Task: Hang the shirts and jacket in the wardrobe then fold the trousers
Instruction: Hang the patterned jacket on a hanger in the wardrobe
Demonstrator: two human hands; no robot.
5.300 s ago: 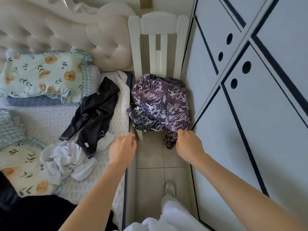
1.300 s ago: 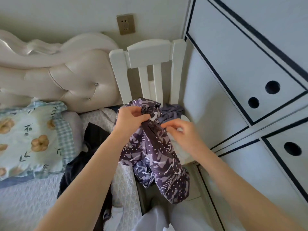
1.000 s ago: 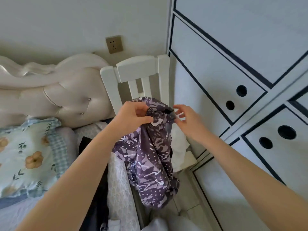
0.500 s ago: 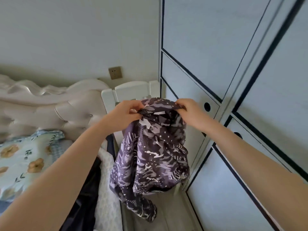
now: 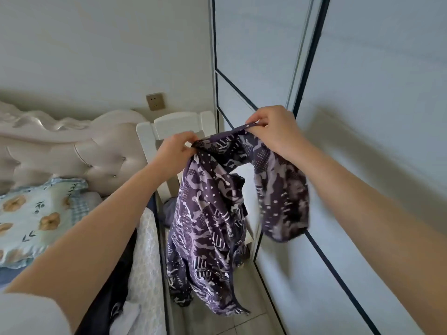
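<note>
Head cam view: I've got the patterned purple jacket (image 5: 212,213) held up in the air in front of the white chair (image 5: 179,124), right next to the wardrobe (image 5: 362,93). My left hand (image 5: 175,148) is pinching the top edge on one side and my right hand (image 5: 273,128) is pinching it on the other side, a bit higher, so the fabric stretches between them and the rest hangs down loose toward the floor. Bed (image 5: 145,250) with the flowery pillow (image 5: 36,213) sits off to my left.

Thin patterned cloth jacket (image 5: 208,221), matt
</note>
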